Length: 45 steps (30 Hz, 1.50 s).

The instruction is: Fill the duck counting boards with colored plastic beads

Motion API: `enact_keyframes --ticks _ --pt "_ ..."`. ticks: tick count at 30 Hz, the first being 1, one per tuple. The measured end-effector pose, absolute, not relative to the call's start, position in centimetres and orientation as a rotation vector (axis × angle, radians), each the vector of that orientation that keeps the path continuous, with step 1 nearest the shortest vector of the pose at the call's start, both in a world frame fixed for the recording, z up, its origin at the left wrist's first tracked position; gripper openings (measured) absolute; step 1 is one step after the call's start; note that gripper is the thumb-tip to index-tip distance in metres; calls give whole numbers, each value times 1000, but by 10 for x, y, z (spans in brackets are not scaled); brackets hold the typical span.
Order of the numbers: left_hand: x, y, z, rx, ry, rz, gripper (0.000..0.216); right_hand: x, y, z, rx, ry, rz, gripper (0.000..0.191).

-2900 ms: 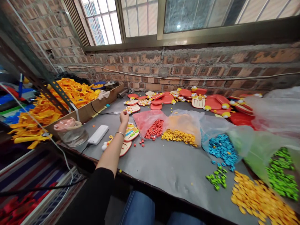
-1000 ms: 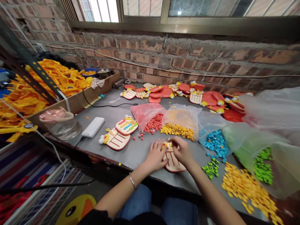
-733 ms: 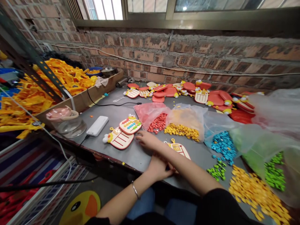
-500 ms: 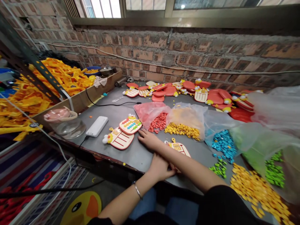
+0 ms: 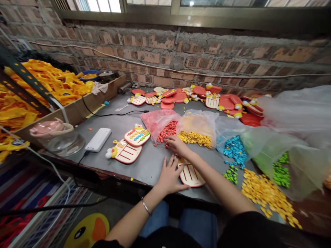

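Observation:
My left hand (image 5: 170,174) lies flat on the grey table (image 5: 150,165) with fingers spread, touching the left edge of a cream toy board with red slots (image 5: 192,176). My right hand (image 5: 177,145) reaches across above that board to the near edge of the red pieces (image 5: 168,130) spilling from a pink bag. Its fingers curl down among loose red pieces; what they grip is hidden. Left of my hands lie two more duck-shaped boards, one with coloured pieces fitted (image 5: 137,136) and one with bare slots (image 5: 125,153).
Piles of yellow pieces (image 5: 195,138), blue pieces (image 5: 234,150), green pieces (image 5: 230,174) and more yellow ones (image 5: 263,191) lie to the right, partly in clear bags. Red toy shells (image 5: 207,98) line the brick wall. A white power bank (image 5: 98,139), glass jar (image 5: 55,137) and box of yellow parts (image 5: 51,82) stand at left.
My left hand fetched a board from the back and set it in front of me. My right hand swept left past it, then moved up to the red pieces; the left hand now steadies the board.

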State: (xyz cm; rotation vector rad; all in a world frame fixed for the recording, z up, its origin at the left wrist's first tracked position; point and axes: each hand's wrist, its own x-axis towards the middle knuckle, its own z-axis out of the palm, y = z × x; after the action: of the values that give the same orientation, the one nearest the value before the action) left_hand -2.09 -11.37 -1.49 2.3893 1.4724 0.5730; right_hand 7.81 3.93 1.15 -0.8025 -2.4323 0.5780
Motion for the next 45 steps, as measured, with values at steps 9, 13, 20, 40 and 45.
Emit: enact_keyframes --ticks 9,13,20,40,45 --pt "-43 -111 -7 2414 1447 531 74 196 -7 -3 -1091 -1733 833 19" --pt "-33 -110 -12 2404 1511 565 83 210 -28 -13 -1196 -1893 698 16" --pt "-26 -110 -21 2400 1528 623 103 196 -25 -16 -1204 -2143 417 13" --pt "-32 -102 -18 2366 1478 498 122 162 -54 0 -944 -2155 1222 29" --pt "-32 -102 -20 2392 1485 495 121 163 -18 10 -1057 -2044 1043 21"
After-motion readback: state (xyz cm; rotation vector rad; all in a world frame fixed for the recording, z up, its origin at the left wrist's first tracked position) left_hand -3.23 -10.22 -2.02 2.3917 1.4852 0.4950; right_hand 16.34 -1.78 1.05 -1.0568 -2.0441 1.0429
